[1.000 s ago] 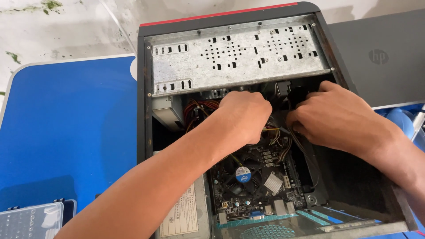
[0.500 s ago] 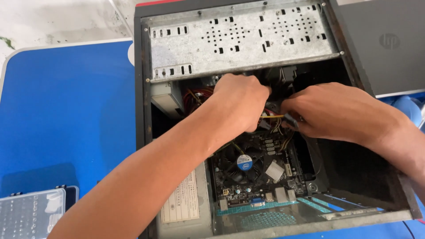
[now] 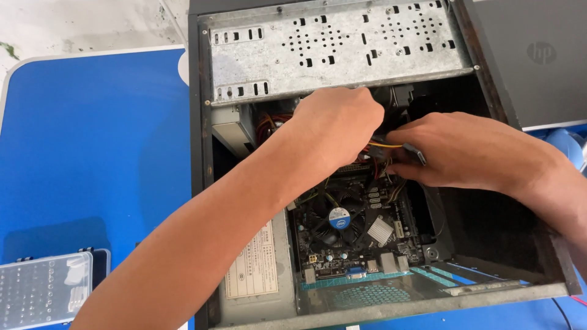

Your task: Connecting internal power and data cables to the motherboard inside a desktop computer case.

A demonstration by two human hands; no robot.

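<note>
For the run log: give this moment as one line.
left hand: in open computer case, on cables | right hand: holding flat black connector | motherboard fan: uncovered

A blue table (image 3: 92, 153) with a pale rim carries everything, its surface filling the nine o'clock side of the view. An open black computer case (image 3: 199, 153) lies flat on it, taking up the centre and reaching from twelve to six o'clock. At seven o'clock, well apart from the case, a clear plastic bit box (image 3: 43, 290) rests on the blue top. At two o'clock a closed grey laptop (image 3: 538, 61) lies just beside the case's edge.
</note>
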